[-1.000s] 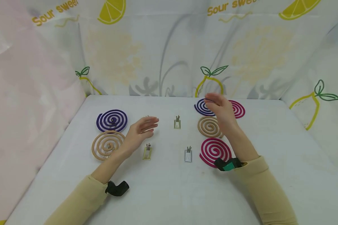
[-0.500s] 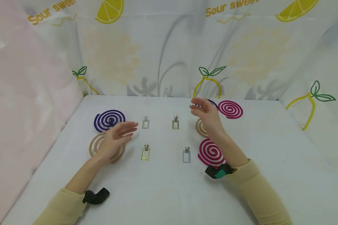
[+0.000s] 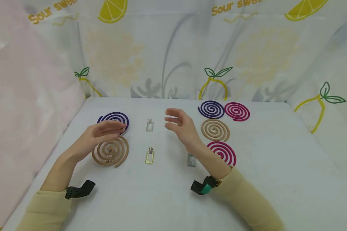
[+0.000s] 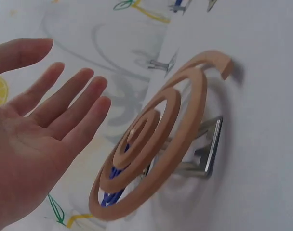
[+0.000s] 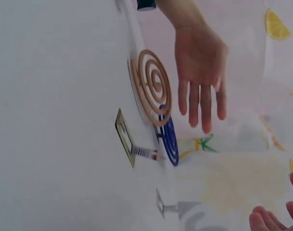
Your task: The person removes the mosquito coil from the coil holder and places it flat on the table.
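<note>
My left hand (image 3: 95, 138) hovers with relaxed, extended fingers over two mosquito coils on the left, holding nothing. One is a tan coil (image 3: 110, 151), raised on a metal stand (image 4: 211, 147) in the left wrist view; behind it lies a dark blue coil (image 3: 115, 115), partly covered by the fingers. Near the middle of the table my right hand (image 3: 183, 128) hangs in the air, fingers slightly bent and nothing held. Beside it are small metal coil stands: a gold one (image 3: 149, 157), a silver one (image 3: 149, 125) and another silver one (image 3: 191, 160) partly behind the wrist.
On the right lie a blue coil (image 3: 211, 109), a magenta coil (image 3: 237, 111), a tan coil (image 3: 215, 130) and a nearer magenta coil (image 3: 226, 152), partly hidden by the forearm. The white table (image 3: 162, 199) ends at a patterned curtain (image 3: 150, 54).
My left hand has moved left, from beside the stands to above the left coils. The right hand has moved left from the right coils to mid-table, now hiding the gold stand at the back.
</note>
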A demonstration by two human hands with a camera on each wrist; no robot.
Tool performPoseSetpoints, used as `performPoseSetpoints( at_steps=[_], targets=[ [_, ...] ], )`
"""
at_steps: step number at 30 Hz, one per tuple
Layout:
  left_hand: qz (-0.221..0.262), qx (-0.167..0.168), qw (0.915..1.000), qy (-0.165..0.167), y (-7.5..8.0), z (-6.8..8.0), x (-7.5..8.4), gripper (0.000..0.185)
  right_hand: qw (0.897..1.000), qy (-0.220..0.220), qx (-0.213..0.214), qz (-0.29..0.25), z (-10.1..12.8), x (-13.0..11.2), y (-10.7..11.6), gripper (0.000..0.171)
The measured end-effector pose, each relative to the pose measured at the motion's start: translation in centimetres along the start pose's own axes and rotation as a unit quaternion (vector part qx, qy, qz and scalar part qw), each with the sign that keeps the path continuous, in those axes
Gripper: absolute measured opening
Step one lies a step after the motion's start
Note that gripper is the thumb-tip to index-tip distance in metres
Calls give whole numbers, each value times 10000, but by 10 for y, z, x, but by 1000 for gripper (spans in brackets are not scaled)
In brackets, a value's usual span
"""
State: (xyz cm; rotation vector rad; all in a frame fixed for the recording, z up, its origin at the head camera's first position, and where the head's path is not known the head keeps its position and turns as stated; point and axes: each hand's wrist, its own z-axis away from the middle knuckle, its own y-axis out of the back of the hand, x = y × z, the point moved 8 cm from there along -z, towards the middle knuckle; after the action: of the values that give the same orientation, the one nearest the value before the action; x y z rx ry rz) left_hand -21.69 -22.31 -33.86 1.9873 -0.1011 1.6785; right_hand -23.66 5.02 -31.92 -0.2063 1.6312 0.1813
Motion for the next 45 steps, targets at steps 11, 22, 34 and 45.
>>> performPoseSetpoints(
  at_steps=[11, 22, 34, 45],
  targets=[
    [333, 22, 9994, 29, 44, 17, -19, 40, 9988, -172, -425, -187, -4, 9, -70, 50],
    [176, 156, 9992, 310, 68, 32, -37, 43, 9942, -764, -755, -64, 7, 39, -107, 46],
    [-474, -612, 9942, 752, 62, 38, -53, 41, 9856, -1246, -1127, 174, 20, 63, -126, 50],
    [123, -867, 9931, 775, 57, 39, -60, 42, 9799, -1419, -1336, -416, 21, 76, -134, 46]
  ],
)
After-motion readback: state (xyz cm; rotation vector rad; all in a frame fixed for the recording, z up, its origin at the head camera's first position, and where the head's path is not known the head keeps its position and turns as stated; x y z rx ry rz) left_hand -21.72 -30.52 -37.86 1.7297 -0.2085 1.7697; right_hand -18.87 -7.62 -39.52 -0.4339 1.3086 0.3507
